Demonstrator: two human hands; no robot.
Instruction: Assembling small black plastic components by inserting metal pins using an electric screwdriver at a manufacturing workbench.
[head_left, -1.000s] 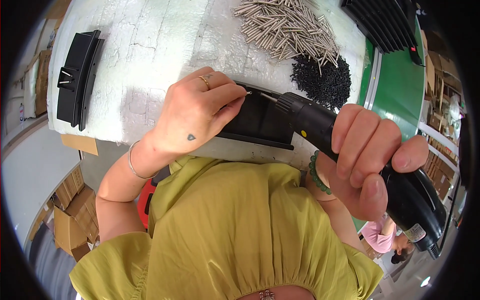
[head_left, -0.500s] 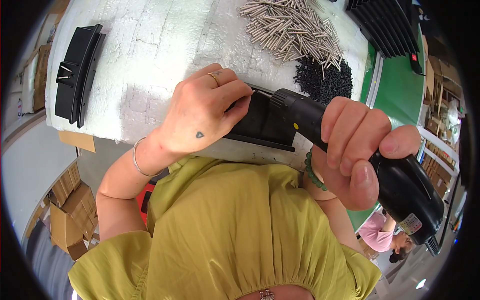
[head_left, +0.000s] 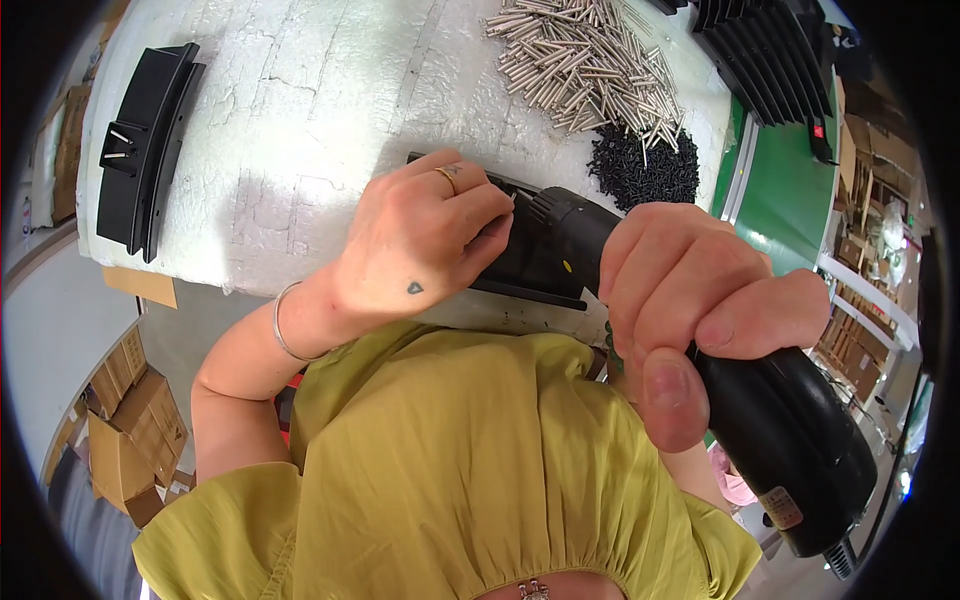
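My right hand is wrapped round a black electric screwdriver, whose nose points left and away from me over a black plastic part. That part lies at the table's near edge, partly covered by both hands and the tool. My left hand rests on its left portion, fingers curled and pinched together just ahead of the screwdriver's nose. A thin silvery tip shows between the fingertips and the nose. What the left fingers pinch is hidden.
A heap of metal pins lies beyond my hands, with a pile of small black screws beside it. Another black part, with two pins in it, sits at left on the white foam-covered table. Black ribbed parts stand at far right.
The screwdriver's body has swung toward me, and my right hand has shifted a little left with it. My left hand has moved slightly right and nearer, staying on the black part.
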